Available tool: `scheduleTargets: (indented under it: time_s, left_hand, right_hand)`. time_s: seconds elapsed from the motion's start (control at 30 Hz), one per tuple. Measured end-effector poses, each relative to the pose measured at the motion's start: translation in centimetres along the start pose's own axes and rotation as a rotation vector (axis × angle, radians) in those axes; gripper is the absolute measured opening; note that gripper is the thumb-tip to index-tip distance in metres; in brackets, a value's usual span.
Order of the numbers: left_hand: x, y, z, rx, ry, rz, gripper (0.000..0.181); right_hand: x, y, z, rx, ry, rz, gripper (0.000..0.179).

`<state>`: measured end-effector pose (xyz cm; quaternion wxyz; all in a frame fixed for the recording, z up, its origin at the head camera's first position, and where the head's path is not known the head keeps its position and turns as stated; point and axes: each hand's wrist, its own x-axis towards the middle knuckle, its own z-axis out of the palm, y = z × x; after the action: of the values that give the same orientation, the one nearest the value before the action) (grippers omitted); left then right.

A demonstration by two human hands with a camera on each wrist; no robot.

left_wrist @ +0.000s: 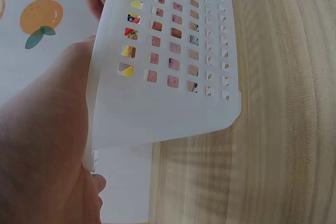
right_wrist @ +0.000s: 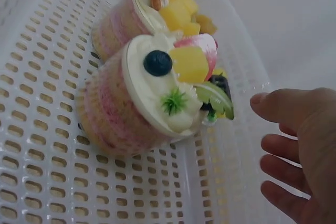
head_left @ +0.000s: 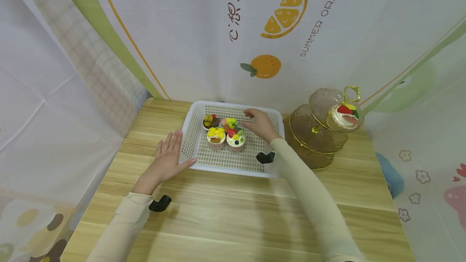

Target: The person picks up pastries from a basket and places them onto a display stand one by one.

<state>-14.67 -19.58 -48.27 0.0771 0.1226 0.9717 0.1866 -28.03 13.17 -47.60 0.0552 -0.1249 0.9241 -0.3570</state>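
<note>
A white perforated plastic basket [head_left: 233,170] holds several fruit-topped cream cupcakes in clear cups, grouped left of its middle. Nearest the front is a cupcake with a blueberry and strawberry [head_left: 236,141], beside a mango-topped cupcake [head_left: 216,138]. Behind them are a chocolate cupcake [head_left: 212,121] and one with green and yellow pieces [head_left: 229,123]. My left hand [head_left: 165,160] rests against the basket's left end, fingers straight, thumb along the front rim. Above the basket's right part, my right hand [head_left: 262,125] reaches toward the cupcakes, fingers loosely bent and holding nothing; the right wrist view shows a gap [right_wrist: 310,145].
A tiered amber glass stand [head_left: 313,132] with gold trim is right of the basket, close to my right forearm. On its top tier sits a cream cupcake with strawberry [head_left: 345,115]. The wooden table [head_left: 218,217] meets a printed cloth [head_left: 204,51] behind.
</note>
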Motion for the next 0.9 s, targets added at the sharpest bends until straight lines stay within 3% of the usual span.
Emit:
scheduleTargets:
  time_s: [0.23,0.6,0.9]
  left_hand:
    - [0.0,0.0,-0.1,-0.001,-0.011,-0.012,0.107]
    - [0.2,-0.1,0.1,0.01,-0.009,-0.016,0.107]
    - [0.2,-0.2,0.2,0.011,-0.008,-0.019,0.107]
  right_hand:
    - [0.9,1.0,1.0,0.011,-0.094,0.022,0.047]
    - [1.8,2.0,2.3,0.047,-0.126,0.116,0.041]
    - [2.4,2.2,3.8,0.066,-0.127,0.132,0.047]
